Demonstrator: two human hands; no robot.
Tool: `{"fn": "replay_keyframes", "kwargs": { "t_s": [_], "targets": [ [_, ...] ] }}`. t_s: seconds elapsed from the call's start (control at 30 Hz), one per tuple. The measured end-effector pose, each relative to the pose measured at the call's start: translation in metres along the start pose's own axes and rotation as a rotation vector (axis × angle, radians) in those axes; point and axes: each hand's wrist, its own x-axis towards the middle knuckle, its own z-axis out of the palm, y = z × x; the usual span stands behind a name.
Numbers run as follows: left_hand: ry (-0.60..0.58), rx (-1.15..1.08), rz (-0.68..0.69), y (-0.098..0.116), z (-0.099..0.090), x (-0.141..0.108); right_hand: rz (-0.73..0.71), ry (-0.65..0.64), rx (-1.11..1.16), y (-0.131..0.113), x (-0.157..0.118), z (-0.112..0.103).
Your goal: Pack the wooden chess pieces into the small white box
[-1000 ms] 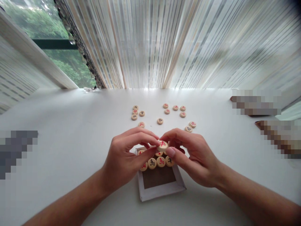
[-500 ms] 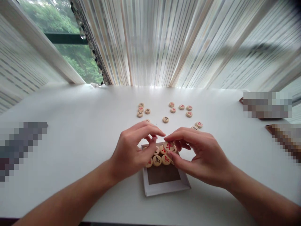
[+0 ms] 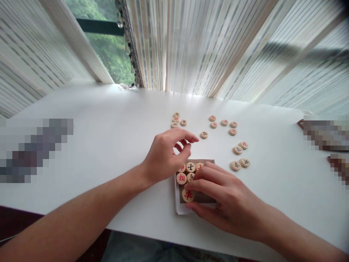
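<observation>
My right hand point(image 3: 220, 196) pinches a red-marked Chinese chess piece point(image 3: 188, 195) between thumb and fingers, low over the bare near-left part of a shallow box point(image 3: 178, 208). Two rows of round wooden pieces sit in the box's far half, among them a red-marked piece point(image 3: 181, 178) and a black-marked piece point(image 3: 191, 167). The right-hand side of these rows is hidden under my right hand. Above the box's far left corner hovers my left hand point(image 3: 169, 153), fingers curved and apart from the thumb, with nothing visible in it.
Loose chess pieces lie beyond the box: a small group point(image 3: 175, 124) at the far left, a single black one point(image 3: 204, 134), several red ones point(image 3: 224, 122) farther right, and two pairs point(image 3: 236, 165) right of the box. Blurred-out objects point(image 3: 40, 149) lie at both table sides.
My right hand has carried the red-marked piece from above the far rows toward the box's near left. My left hand has drawn away from it. The camera view has shifted.
</observation>
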Motion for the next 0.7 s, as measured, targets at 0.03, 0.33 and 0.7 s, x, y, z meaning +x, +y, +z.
{"fn": "replay_keyframes", "kwargs": {
  "t_s": [0.03, 0.33, 0.7],
  "targets": [
    [0.000, -0.001, 0.002, 0.0007, 0.0002, 0.0002, -0.006, -0.013, -0.001, 0.0005, -0.0002, 0.0014],
    [-0.004, -0.005, 0.003, 0.0033, 0.0011, 0.0004, -0.022, -0.054, -0.021, 0.0044, -0.0022, 0.0069],
    [-0.012, 0.000, 0.033, 0.0040, 0.0010, 0.0003, -0.066, -0.043, -0.053, 0.0052, -0.0031, 0.0070]
  ]
}}
